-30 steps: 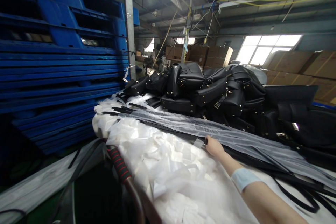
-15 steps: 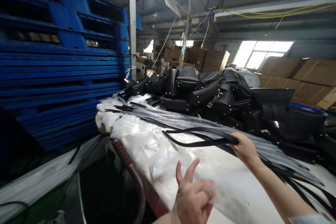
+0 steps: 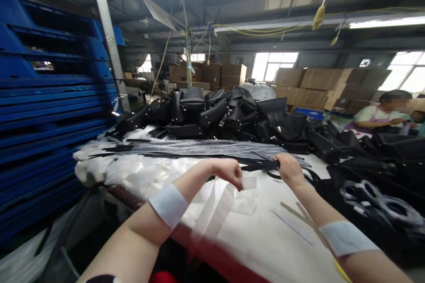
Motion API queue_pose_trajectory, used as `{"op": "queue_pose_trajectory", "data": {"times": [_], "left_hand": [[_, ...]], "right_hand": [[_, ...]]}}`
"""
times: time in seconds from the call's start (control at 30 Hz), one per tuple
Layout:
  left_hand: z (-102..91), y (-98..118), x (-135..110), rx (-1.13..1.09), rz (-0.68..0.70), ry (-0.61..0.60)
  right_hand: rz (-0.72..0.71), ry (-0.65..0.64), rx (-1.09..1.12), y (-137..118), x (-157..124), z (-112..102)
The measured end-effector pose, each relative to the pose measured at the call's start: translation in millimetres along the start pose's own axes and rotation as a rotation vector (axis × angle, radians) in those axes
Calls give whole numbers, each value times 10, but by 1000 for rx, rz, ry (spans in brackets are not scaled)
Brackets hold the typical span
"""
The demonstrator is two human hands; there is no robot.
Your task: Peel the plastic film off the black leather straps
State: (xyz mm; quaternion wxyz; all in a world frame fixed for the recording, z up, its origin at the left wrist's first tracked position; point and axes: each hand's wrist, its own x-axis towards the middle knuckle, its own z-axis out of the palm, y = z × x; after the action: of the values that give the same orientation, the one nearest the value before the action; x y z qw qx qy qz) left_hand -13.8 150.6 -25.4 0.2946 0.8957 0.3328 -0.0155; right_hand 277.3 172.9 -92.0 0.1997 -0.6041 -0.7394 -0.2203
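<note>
My left hand [image 3: 228,171] is closed, its fingertips pinching a piece of clear plastic film [image 3: 249,182] above the white tabletop. Long translucent strips [image 3: 215,210] hang below that wrist, blurred; I cannot tell whether they belong to the same piece. To the right, my right hand [image 3: 289,169] grips a bundled black strap [image 3: 262,166] that runs leftward behind my left hand. Beyond both hands lies a row of straps in clear plastic sleeves [image 3: 206,147]. Crumpled white plastic bags [image 3: 139,170] are heaped at the left.
Black leather bags [image 3: 195,112] are piled along the back. Thin strips [image 3: 292,226] lie on the white tabletop [image 3: 252,239]. Coiled pale bands [image 3: 381,203] sit at the right. Stacked blue pallets [image 3: 49,110] stand left, beside a metal post [image 3: 111,40]. A co-worker [image 3: 381,115] sits far right.
My view has swung right, bringing a co-worker and coiled bands into sight. My left hand has moved up and forward beside the strap, its raised fingers now curled. My right hand still grips the strap.
</note>
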Motion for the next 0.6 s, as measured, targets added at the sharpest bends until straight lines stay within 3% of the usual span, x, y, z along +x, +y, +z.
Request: {"op": "queue_pose_trajectory", "data": {"times": [0.1,0.2,0.33,0.37,0.4,0.47,0.5,0.6], "left_hand": [[-117,190,-282,84,-33,16],[121,306,-547,150,-105,49],[833,344,-812,35,-131,124],[1023,347,-858,-24,-109,131],[1203,353,-893,-90,-94,132],[1516,382,-937,-210,-78,109],[1645,403,-950,-255,-69,95],[1914,453,-999,-311,-3,106]], "right_hand": [[302,-200,26,274,-126,-147],[518,-569,155,279,-337,-239],[424,-936,500,-218,-875,-217],[370,-1012,677,-421,-1043,-199],[283,-1069,1039,-643,-1208,-182],[276,-1039,1642,-1102,-1491,-155],[376,-954,1818,-1316,-1595,-146],[714,-781,1909,-1751,-1729,-145]]}}
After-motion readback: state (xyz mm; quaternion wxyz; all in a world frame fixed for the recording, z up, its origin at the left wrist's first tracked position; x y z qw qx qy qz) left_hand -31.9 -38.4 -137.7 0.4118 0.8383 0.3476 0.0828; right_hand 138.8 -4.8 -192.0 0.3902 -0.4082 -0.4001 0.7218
